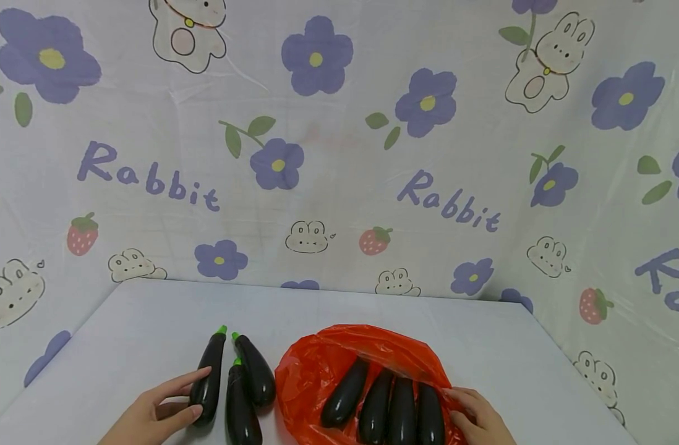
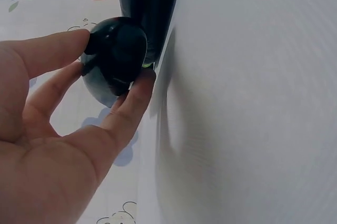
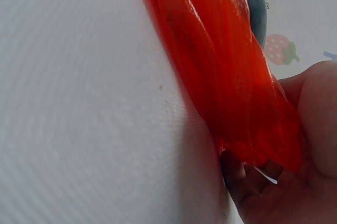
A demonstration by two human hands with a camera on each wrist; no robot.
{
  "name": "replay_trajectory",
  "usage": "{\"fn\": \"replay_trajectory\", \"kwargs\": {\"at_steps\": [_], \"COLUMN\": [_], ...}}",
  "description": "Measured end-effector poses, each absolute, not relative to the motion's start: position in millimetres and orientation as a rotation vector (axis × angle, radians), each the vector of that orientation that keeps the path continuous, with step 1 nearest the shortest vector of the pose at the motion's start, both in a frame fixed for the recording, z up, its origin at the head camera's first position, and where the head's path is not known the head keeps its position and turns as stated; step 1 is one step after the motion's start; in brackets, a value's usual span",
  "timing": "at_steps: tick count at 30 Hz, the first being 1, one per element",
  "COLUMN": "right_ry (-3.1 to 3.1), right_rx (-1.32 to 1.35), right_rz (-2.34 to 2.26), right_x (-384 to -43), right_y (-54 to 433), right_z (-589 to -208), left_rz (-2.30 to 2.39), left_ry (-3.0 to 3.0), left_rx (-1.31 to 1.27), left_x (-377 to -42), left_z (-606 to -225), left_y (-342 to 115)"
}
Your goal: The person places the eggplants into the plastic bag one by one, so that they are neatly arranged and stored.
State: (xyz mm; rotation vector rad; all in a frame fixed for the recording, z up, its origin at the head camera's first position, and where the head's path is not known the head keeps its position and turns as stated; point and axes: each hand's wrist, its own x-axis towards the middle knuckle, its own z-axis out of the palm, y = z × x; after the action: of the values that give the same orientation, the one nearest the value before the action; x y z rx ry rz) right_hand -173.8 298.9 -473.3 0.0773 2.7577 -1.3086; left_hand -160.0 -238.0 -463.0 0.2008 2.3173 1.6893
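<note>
My left hand [image 1: 153, 408] grips a dark eggplant [image 1: 209, 377] with a green stem, thumb and fingers on its two sides; in the left wrist view its rounded end [image 2: 117, 50] faces the camera. Just right of it lie two more eggplants, one nearer [image 1: 241, 408] and one farther [image 1: 256, 371]. A red plastic bag [image 1: 300, 383] sits open to the right, with several eggplants [image 1: 345, 395] side by side in its mouth. My right hand [image 1: 480, 417] pinches the bag's right edge; the right wrist view shows the gathered red plastic [image 3: 231, 87] between thumb and fingers.
The eggplants and bag are on a white tabletop [image 1: 167, 321]. Behind it hangs a pale cloth [image 1: 339, 204] printed with purple flowers, rabbits and strawberries, which also runs along both sides of the table.
</note>
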Motion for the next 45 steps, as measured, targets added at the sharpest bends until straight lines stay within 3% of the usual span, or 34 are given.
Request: {"fn": "replay_trajectory", "kwargs": {"at_steps": [45], "right_ry": [2.733], "right_rx": [0.122], "right_rz": [-1.32], "right_x": [-172.8], "right_y": [300.2], "right_z": [-474.3], "left_rz": [1.838], "left_ry": [2.345], "left_rx": [0.302], "left_x": [-151.9], "left_z": [-452.1], "left_y": [-229.6]}}
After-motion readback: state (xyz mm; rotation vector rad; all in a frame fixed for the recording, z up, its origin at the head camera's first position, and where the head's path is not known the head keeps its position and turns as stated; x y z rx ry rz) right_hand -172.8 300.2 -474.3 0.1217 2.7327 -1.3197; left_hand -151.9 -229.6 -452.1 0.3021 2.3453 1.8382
